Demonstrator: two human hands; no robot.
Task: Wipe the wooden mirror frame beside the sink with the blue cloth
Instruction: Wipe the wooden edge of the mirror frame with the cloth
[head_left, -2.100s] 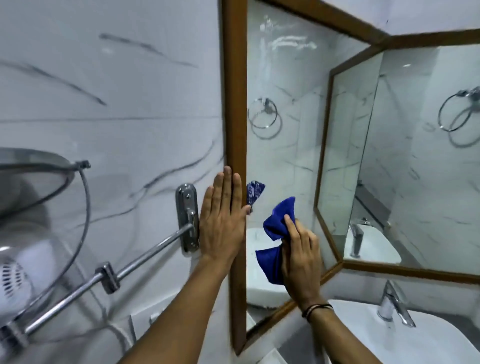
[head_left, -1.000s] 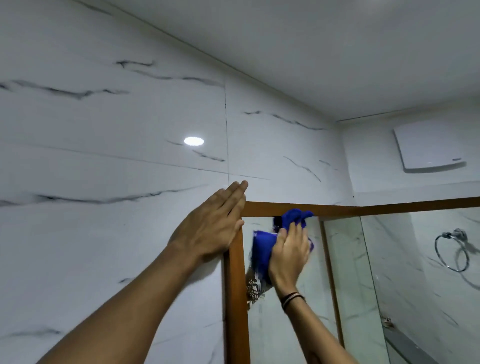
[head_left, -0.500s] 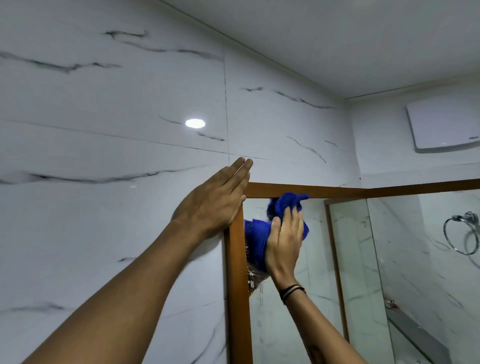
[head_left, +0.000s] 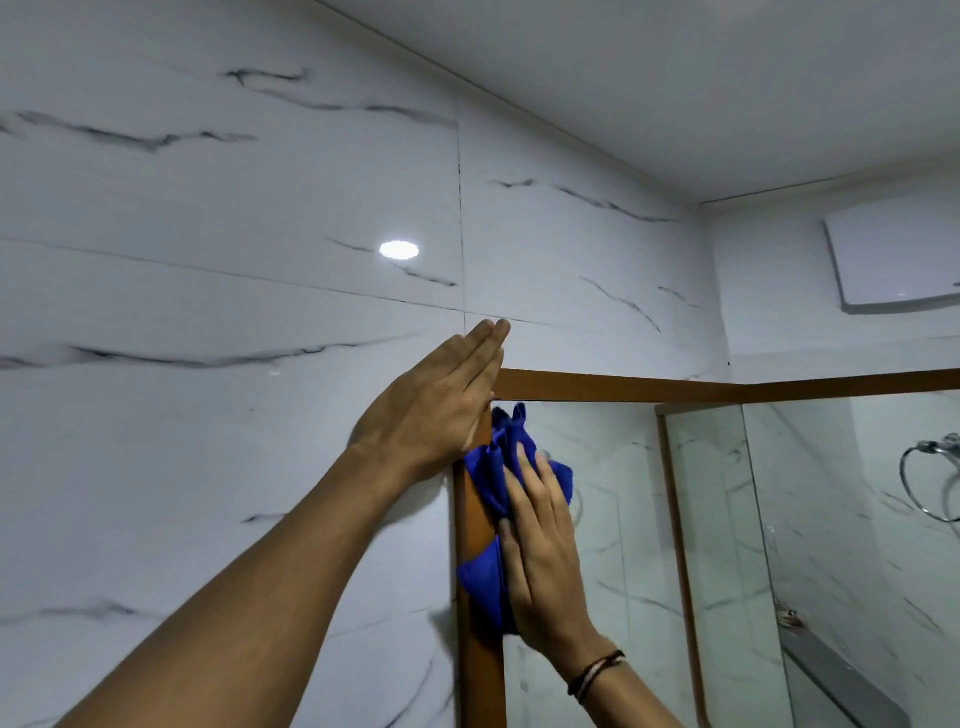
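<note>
The wooden mirror frame (head_left: 480, 675) runs up the wall and turns right along its top rail (head_left: 623, 387). My right hand (head_left: 543, 551) presses the blue cloth (head_left: 493, 478) flat against the vertical strip, just below the upper left corner. The cloth bunches above and below my palm and partly covers the wood. My left hand (head_left: 436, 410) lies flat on the marble wall, fingers together and extended, its edge touching the frame's corner. The sink is out of view.
White marble tiles (head_left: 208, 312) cover the wall to the left. The mirror glass (head_left: 613, 545) fills the area right of the frame. A chrome towel ring (head_left: 930, 478) hangs at the far right, and a white vent cover (head_left: 893, 260) sits high near the ceiling.
My right hand has slid the cloth down and left from the top corner onto the vertical strip of the frame. The left hand stays braced at the corner.
</note>
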